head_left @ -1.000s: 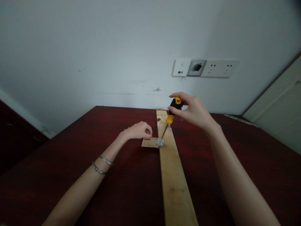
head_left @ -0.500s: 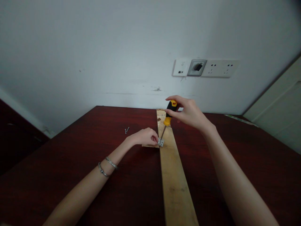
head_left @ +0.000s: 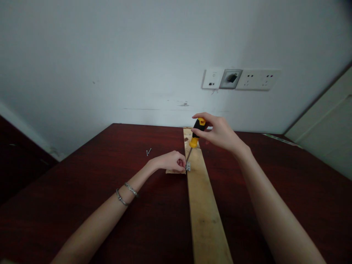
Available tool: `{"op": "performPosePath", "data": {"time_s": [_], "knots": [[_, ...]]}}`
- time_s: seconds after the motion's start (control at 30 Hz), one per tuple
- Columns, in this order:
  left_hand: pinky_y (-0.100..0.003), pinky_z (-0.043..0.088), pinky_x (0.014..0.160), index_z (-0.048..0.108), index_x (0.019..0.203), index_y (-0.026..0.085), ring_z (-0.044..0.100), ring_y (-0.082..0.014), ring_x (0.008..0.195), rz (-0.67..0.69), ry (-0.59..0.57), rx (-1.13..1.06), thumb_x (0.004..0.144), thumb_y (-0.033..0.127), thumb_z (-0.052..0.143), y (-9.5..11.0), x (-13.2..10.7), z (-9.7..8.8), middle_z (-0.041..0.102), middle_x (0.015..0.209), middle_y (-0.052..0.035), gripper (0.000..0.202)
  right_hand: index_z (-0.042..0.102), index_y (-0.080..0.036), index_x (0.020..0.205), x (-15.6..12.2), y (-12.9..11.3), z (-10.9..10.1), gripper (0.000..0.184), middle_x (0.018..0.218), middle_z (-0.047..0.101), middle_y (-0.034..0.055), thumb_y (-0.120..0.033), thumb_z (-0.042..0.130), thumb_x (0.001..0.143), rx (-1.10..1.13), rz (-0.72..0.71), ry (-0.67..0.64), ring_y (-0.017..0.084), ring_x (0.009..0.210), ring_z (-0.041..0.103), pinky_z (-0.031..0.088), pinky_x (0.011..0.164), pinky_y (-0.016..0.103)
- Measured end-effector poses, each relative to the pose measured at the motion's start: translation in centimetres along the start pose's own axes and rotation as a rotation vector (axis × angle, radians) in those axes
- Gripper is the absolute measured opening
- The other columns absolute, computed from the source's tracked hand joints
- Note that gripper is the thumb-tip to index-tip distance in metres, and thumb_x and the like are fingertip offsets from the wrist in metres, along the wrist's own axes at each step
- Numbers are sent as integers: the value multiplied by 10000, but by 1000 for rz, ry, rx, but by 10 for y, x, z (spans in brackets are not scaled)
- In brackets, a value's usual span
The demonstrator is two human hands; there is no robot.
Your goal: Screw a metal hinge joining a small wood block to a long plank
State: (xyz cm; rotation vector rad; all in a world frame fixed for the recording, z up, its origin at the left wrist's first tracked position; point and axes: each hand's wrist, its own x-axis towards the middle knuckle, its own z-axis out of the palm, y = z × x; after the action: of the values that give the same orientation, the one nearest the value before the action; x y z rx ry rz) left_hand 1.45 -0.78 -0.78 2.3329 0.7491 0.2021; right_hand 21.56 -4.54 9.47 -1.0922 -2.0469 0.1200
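My right hand (head_left: pixel 220 132) grips the black and yellow handle of a screwdriver (head_left: pixel 194 140). Its shaft slants down to the left, the tip close to a small metal hinge (head_left: pixel 188 167). The hinge lies at the left edge of a long wooden board (head_left: pixel 205 205). Beside the hinge, my left hand (head_left: pixel 173 161) is closed in a pinch, fingertips against its left side; what they pinch is too small and hidden to name. Under this hand shows the edge of a shorter wooden piece (head_left: pixel 173 172), meeting the long board from the left.
Two loose screws (head_left: pixel 148 151) lie on the dark red tabletop (head_left: pixel 123 146), left of the board. The table's back edge meets a white wall (head_left: pixel 137 66) carrying a row of sockets (head_left: pixel 255 80). A thin pale strip (head_left: pixel 282 140) lies at the far right edge.
The screwdriver has shifted slightly left, its tip moving from over the hinge's middle to beside my left fingertips. My left hand has stayed nearly still.
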Motion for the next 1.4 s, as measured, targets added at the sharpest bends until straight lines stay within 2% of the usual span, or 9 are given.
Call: {"op": "performPosePath", "data": {"time_s": [0.27, 0.67, 0.83, 1.0, 1.1, 1.2, 1.3, 1.4], "knots": [[-192, 399, 566, 685, 793, 129, 536, -91, 591, -8, -19, -79, 715, 199, 646, -7, 0, -1, 631, 663, 2, 112, 593, -197, 1103, 0, -2, -1, 373, 805, 623, 28, -365, 623, 772, 8, 27, -15, 163, 667, 561, 473, 617, 304], [-182, 380, 554, 646, 767, 127, 492, -76, 572, 8, 0, -94, 684, 152, 648, -10, 1, 3, 563, 625, 33, 87, 579, -213, 1104, -1, -2, -2, 368, 806, 615, 13, -376, 624, 777, 27, 62, -23, 124, 558, 530, 473, 570, 296], [-190, 387, 585, 631, 763, 127, 488, -75, 604, 52, 34, -125, 704, 131, 627, -6, -1, -2, 580, 672, 24, 59, 564, -224, 1114, -2, 1, 1, 382, 806, 586, 5, -399, 618, 778, 75, 96, -61, 102, 494, 512, 448, 475, 265], [-201, 396, 599, 630, 763, 130, 483, -72, 596, 82, 25, -145, 720, 141, 622, 1, -4, -10, 569, 655, 27, 46, 568, -226, 1114, -2, 4, 3, 380, 789, 584, 2, -409, 611, 784, 67, 79, -61, 110, 524, 517, 461, 501, 272], [-206, 398, 600, 626, 761, 130, 495, -80, 609, 67, 34, -140, 719, 160, 620, 5, -7, -18, 573, 659, 19, 52, 580, -218, 1109, -1, 4, 1, 384, 800, 602, 16, -404, 624, 776, 45, 61, -28, 130, 580, 538, 479, 541, 283], [-212, 406, 607, 613, 762, 129, 510, -87, 623, 21, 78, -152, 706, 191, 620, 0, -15, -35, 583, 675, 12, 84, 578, -213, 1121, -2, 2, -2, 391, 805, 605, 21, -387, 630, 774, 53, 61, 10, 146, 615, 563, 488, 550, 284], [-227, 420, 634, 599, 766, 130, 529, -98, 649, -50, 171, -165, 695, 232, 611, -20, -29, -60, 604, 711, -3, 124, 567, -232, 1138, -3, 2, -8, 397, 813, 591, 11, -382, 628, 776, 75, 63, 58, 135, 574, 564, 493, 519, 283], [-236, 420, 627, 587, 762, 125, 532, -107, 645, -171, 294, -163, 681, 285, 602, -52, -50, -86, 610, 714, -21, 180, 560, -252, 1148, -4, 4, -14, 398, 807, 579, 5, -389, 622, 779, 93, 60, 101, 139, 571, 574, 504, 497, 285]]}}
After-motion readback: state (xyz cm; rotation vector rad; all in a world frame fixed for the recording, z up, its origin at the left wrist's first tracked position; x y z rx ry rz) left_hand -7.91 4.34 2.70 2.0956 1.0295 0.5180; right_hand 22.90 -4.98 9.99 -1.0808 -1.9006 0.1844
